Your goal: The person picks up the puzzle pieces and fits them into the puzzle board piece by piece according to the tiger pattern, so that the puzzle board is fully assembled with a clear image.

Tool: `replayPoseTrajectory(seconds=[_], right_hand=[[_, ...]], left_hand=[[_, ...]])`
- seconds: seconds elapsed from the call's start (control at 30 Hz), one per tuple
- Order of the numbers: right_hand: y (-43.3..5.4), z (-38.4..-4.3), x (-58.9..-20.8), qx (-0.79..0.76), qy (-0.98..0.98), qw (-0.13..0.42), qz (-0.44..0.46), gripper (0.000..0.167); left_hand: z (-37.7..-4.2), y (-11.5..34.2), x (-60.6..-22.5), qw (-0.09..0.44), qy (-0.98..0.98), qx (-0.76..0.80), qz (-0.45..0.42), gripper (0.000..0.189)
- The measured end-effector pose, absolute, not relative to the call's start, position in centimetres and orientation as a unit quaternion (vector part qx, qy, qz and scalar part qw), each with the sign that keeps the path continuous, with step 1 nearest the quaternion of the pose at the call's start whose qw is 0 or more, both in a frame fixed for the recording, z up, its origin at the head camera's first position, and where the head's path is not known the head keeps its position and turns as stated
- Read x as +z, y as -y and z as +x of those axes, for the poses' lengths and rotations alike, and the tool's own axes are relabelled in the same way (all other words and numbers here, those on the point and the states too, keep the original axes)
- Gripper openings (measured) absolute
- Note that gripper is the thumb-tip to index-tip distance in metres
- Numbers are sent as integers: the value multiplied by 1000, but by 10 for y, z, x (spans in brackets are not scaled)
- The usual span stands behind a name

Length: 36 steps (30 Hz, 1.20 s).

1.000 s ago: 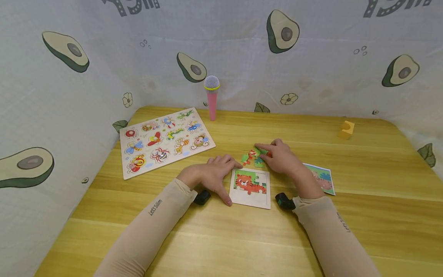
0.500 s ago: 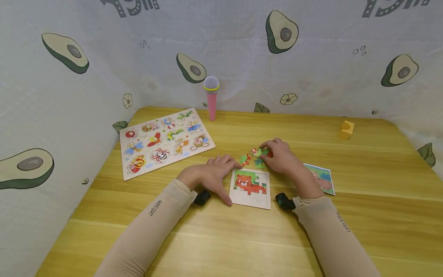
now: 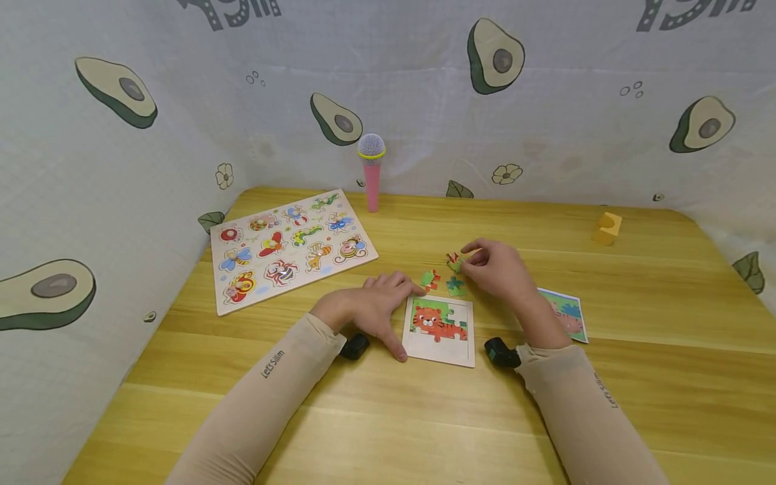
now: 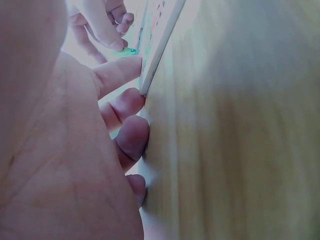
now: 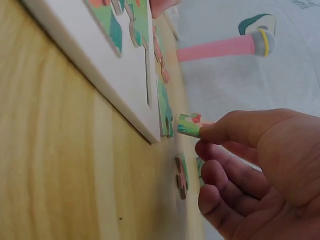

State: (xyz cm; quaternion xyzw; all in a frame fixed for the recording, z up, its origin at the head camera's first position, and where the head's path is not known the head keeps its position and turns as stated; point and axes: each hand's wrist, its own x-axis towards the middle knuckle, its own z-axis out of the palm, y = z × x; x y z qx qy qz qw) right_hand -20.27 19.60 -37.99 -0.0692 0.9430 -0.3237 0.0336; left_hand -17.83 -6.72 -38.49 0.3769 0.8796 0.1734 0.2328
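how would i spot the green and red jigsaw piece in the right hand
On the yellow-brown wooden table, find the square white tiger-puzzle tray. Beyond its far edge lie small multicoloured jigsaw pieces, with the bare right hand close by. The green and red jigsaw piece is the one pinched in that hand; its neighbours lie on the table.

A: ok but can we talk about that backdrop (image 3: 418, 74)?
B: lol yeah, pale fabric, lightly creased, runs behind the table (image 3: 394, 431) and down both sides. Printed all over with halved avocados (image 3: 496, 56), cream flowers (image 3: 506, 174) and green leaves (image 3: 459, 189).
A: And the grey stuff up top?
B: Chunky lettering (image 3: 227, 12), cut off at the top edge so I can't read it properly.
A: Table's wood?
B: Wood-look at least: yellowish, long streaky grain running sideways, far corners rounded. Light's pretty soft, with a pale sheen on the near part of the tabletop.
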Motion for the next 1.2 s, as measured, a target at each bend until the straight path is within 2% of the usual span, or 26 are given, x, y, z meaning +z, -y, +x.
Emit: replayPoseTrajectory(seconds=[0.1, 0.3, 0.67, 1.2], right_hand=[[-197, -203, -379, -307, -946, 53, -84, 37], [-199, -203, -378, -274, -951, 85, -119, 38], [-204, -205, -378, -283, -942, 98, -150, 35], [-208, -201, -368, -299, -939, 108, -127, 38]], left_hand=[[-178, 67, -385, 233, -879, 173, 378, 114], [-179, 68, -384, 235, -878, 173, 379, 113], [-179, 67, -385, 235, -879, 163, 381, 113], [-178, 67, -384, 234, -880, 169, 379, 116]])
